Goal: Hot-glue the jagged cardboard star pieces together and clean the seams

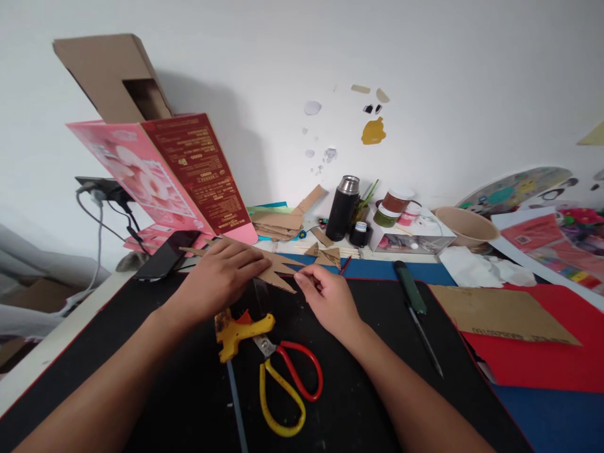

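My left hand (225,272) lies over a cut cardboard piece (276,274) with several pointed ends, its fingers bent down onto it. At the right side of that piece, my right hand (330,299) is closed in a pinch, thumb and forefinger at one of the points. Whether something small is between those fingertips is hard to see. Below the left hand lies a yellow glue gun (236,336) with a greyish stick at its rear. Scissors (291,385) with one red and one yellow handle rest beside it, their blades partly under the cardboard.
A green utility knife (410,286) and a pen (426,343) lie right of my right hand. Behind stand a black thermos (343,211), paint jars (395,201) and stacked cardboard scraps (278,223). A phone (167,255) and a pink box (160,173) are at left.
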The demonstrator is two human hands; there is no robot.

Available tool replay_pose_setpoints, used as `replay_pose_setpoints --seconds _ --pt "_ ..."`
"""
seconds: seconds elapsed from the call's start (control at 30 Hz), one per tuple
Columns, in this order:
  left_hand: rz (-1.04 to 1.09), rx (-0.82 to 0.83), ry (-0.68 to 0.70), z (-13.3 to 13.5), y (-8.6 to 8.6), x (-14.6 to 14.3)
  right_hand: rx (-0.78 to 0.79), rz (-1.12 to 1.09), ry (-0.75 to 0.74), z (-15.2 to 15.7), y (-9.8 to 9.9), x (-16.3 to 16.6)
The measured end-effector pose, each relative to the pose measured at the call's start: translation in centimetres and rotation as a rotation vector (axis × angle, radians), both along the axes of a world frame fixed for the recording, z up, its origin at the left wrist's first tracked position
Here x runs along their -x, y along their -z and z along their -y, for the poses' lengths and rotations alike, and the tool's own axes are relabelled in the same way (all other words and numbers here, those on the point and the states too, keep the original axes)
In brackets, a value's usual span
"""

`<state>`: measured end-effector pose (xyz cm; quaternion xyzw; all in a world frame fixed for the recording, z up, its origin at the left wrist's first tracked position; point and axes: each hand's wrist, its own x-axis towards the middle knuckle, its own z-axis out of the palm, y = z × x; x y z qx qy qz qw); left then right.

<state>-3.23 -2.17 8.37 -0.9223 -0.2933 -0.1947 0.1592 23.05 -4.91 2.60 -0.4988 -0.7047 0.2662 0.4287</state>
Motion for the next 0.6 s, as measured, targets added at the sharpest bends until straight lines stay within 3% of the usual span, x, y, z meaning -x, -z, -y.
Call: replay_pose_setpoints --seconds 0.6 --pt "-0.043 -0.042 -0.02 -0.2 0.04 0.27 -0.039 0.094 0.032 0.17 -0.16 0.04"
